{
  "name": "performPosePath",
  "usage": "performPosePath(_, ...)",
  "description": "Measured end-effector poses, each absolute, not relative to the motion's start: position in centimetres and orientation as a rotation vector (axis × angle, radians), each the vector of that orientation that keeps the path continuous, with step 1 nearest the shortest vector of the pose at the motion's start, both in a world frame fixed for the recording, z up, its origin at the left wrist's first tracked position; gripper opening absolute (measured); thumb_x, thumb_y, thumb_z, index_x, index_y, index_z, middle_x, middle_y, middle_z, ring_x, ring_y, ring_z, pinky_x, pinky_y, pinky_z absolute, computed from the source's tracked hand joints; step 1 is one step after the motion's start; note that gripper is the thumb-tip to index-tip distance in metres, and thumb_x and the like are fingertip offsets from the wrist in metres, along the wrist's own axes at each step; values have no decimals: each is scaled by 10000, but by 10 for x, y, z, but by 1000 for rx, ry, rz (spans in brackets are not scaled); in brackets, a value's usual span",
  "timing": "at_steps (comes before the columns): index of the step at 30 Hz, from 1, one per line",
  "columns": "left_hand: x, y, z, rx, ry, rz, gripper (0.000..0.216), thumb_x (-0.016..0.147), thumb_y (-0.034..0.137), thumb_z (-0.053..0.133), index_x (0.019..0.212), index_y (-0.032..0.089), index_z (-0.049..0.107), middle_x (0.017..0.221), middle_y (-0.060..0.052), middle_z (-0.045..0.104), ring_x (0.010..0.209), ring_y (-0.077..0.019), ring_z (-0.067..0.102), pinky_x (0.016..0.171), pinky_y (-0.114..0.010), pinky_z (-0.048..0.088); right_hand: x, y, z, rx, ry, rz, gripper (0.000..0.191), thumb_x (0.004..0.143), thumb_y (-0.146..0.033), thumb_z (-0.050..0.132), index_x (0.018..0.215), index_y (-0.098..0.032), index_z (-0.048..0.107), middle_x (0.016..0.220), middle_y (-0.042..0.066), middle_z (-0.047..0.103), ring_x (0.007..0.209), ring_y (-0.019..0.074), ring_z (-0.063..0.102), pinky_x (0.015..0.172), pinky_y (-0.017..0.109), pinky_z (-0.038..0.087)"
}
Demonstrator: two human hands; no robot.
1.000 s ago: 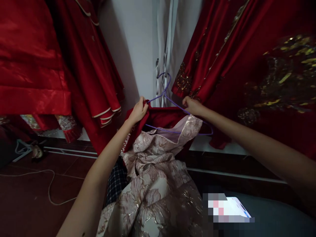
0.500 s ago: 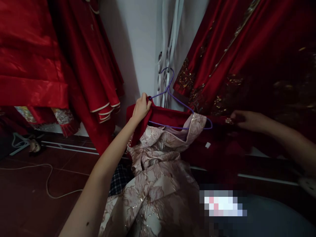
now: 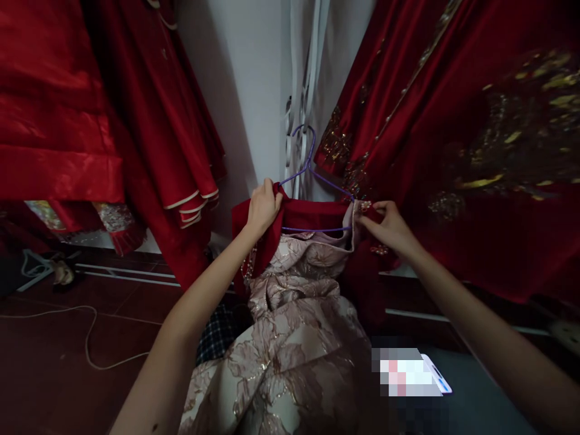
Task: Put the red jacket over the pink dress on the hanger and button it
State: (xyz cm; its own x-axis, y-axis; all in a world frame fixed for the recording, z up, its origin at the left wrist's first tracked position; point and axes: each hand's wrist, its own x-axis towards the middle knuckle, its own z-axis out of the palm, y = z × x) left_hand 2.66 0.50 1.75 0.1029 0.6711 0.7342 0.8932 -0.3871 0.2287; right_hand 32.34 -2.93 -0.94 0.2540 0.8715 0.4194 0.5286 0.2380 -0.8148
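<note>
A pale pink floral dress (image 3: pixel 290 338) hangs on a purple hanger (image 3: pixel 330 182), whose hook is on a white metal frame. Behind and around the dress's neckline lies a dark red garment (image 3: pixel 312 211) with beaded trim. My left hand (image 3: pixel 264 208) is closed on the red fabric at the hanger's left shoulder. At the right shoulder, my right hand (image 3: pixel 387 228) pinches the red garment's beaded edge, close against the dress strap (image 3: pixel 356 225). Strings of beads hang below my left hand.
Red garments (image 3: pixel 58 121) hang on the left, and a red gown with gold embroidery (image 3: pixel 512 139) hangs on the right. A lit phone (image 3: pixel 437 374), partly pixelated, lies at lower right. A white cable (image 3: pixel 93 332) and shoes (image 3: pixel 62 272) are on the floor.
My right hand has moved left with the red garment's edge, from out to the right up to the hanger's right shoulder. My left hand keeps its hold at the left shoulder.
</note>
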Motion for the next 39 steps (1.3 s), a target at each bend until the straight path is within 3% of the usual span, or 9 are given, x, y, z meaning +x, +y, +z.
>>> performPosePath(2,26,4,18,-2114,-1540,-1141,261,881,276,349,1041,89,437,916,-150,570,902,-240,529,820,-351,374,327,-28,-11,-1357,-1477,309,525,593,-308,694,1040,-216,435,1070,84,578,907,201,583,747,296,470)
performPosePath(7,29,6,18,-2155,-1543,-1139,264,884,281,342,1045,95,438,916,-153,572,901,-241,535,814,-349,381,353,-25,13,-1568,-1573,-157,265,760,-390,590,949,-208,632,927,97,674,830,217,616,727,295,422)
performPosePath(12,28,4,16,-2215,-1560,-1122,280,885,275,331,1096,112,416,900,-132,591,855,-224,571,758,-318,403,368,-17,36,-1790,-1554,-451,347,764,-480,589,855,-158,684,810,160,683,742,243,604,655,301,369)
performPosePath(15,22,2,17,-2283,-1581,-1051,299,883,284,328,1122,122,404,892,-128,608,804,-225,597,710,-309,413,370,-12,38,-1725,-1502,-419,359,734,-510,614,810,-162,662,751,125,663,649,191,559,617,280,353)
performPosePath(19,14,2,20,-2316,-1586,-1006,312,879,289,329,1135,126,403,879,-125,622,781,-226,610,703,-310,420,372,-13,36,-1624,-1544,-39,332,745,-498,599,735,-166,588,687,61,602,584,126,485,580,253,358)
performPosePath(24,13,3,20,-2324,-1588,-1016,315,878,283,321,1139,125,402,865,-129,628,773,-233,613,705,-322,425,384,-20,38,-1444,-1742,311,421,602,-291,749,962,-201,551,793,36,598,661,135,524,614,245,399)
performPosePath(27,14,3,19,-2325,-1584,-1013,319,880,285,319,1140,119,399,871,-133,630,765,-233,613,697,-322,427,389,-21,40,-1377,-1842,214,323,661,-274,688,959,-191,592,770,29,606,665,136,522,636,249,397)
performPosePath(31,12,4,19,-2306,-1575,-977,331,882,291,317,1147,108,399,857,-128,630,754,-225,612,690,-312,427,379,-21,46,-1546,-1808,-99,258,739,-417,621,842,-182,653,732,45,633,656,145,528,624,253,361)
performPosePath(39,30,-6,13,-2083,-1634,-983,303,882,291,338,1105,101,417,926,-142,612,871,-234,598,753,-311,424,312,-18,15,-1567,-1360,-412,243,826,-426,505,788,-188,533,667,54,574,589,168,502,603,286,339)
